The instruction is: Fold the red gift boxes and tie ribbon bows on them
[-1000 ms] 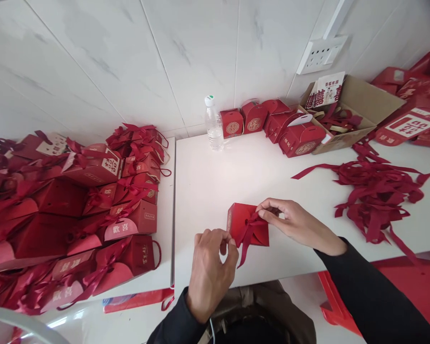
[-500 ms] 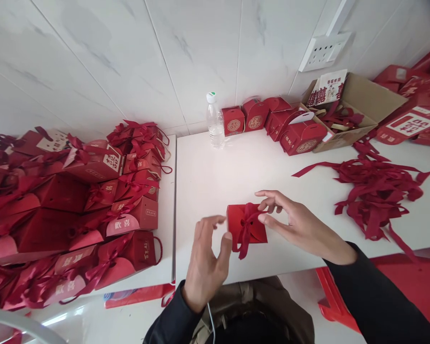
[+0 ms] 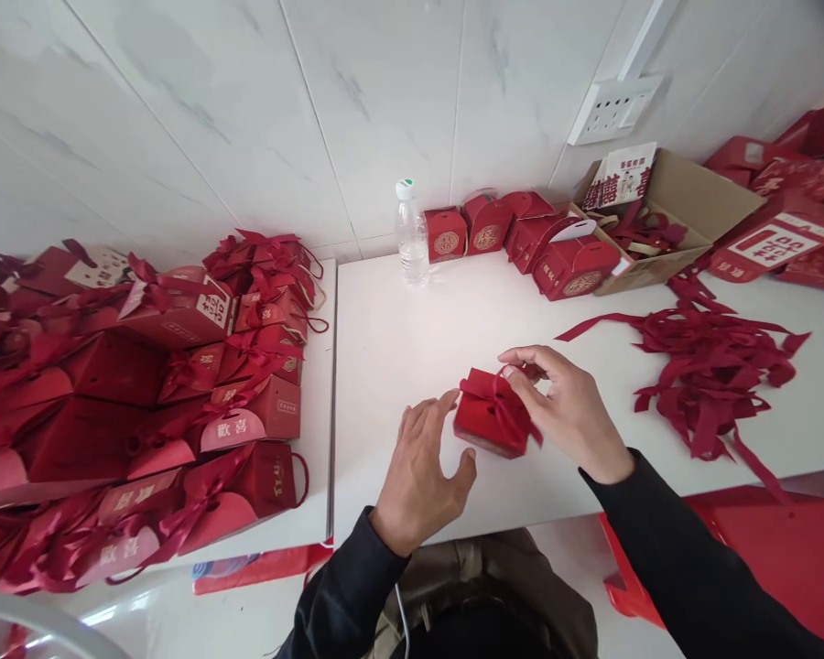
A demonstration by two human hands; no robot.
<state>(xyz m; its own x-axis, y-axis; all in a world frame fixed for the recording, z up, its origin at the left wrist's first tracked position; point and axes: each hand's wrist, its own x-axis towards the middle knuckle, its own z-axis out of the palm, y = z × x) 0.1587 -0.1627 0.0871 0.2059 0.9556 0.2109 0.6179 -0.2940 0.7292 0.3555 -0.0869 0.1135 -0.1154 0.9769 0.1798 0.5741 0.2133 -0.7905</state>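
A small red gift box (image 3: 484, 423) tied with a dark red ribbon bow (image 3: 500, 403) sits tilted near the front of the white table (image 3: 412, 339). My right hand (image 3: 569, 410) pinches the bow at the top of the box with thumb and forefinger. My left hand (image 3: 422, 476) is open, fingers stretched out, its fingertips at the box's left side, holding nothing.
A heap of finished red ribboned boxes (image 3: 144, 384) covers the left table. Loose red ribbons (image 3: 718, 375) lie at the right. A water bottle (image 3: 410, 233), several red boxes (image 3: 522, 238) and a cardboard carton (image 3: 666, 215) stand along the wall. A red stool (image 3: 762, 558) is below right.
My left hand let go of the ribbon and opened. The right hand has lifted and tilted the box by its bow, shifting it slightly right and away from me.
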